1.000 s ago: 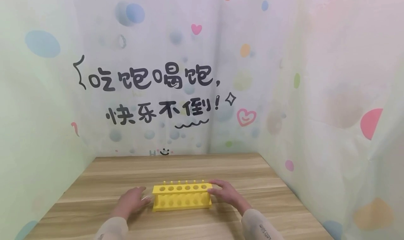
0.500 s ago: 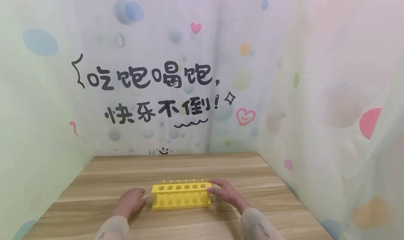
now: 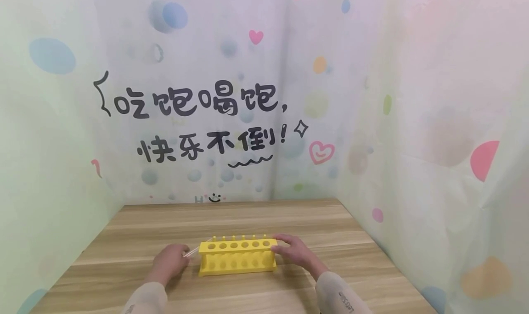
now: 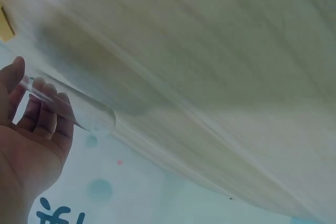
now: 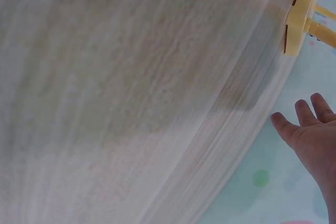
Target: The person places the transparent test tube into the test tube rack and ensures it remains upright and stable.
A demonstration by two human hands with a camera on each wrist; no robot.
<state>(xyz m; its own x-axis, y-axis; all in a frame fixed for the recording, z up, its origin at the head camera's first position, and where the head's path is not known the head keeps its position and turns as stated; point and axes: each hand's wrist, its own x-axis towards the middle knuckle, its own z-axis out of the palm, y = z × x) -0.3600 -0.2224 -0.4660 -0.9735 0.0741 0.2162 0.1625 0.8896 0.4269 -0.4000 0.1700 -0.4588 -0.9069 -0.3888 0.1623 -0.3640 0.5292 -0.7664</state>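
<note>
A yellow test tube rack [image 3: 238,260] stands upright on the table, with a row of round holes on top and short pegs along its back. To its left, my left hand [image 3: 168,262] pinches a clear test tube [image 3: 193,251], which slants up and right toward the rack's back left corner. In the left wrist view the transparent tube [image 4: 86,113] lies between thumb and fingers. My right hand [image 3: 296,253] grips the rack's right top end, thumb in front and fingers behind. The right wrist view shows several spread fingers [image 5: 286,128] below part of the rack [image 5: 300,17].
The wood-grain table [image 3: 165,222] runs back to a printed curtain [image 3: 231,52] with dark lettering and coloured dots. Curtains also close in the left and right sides.
My left hand has turned the test tube, so it now points up and right behind the rack's left end. The right hand and rack stay in place.
</note>
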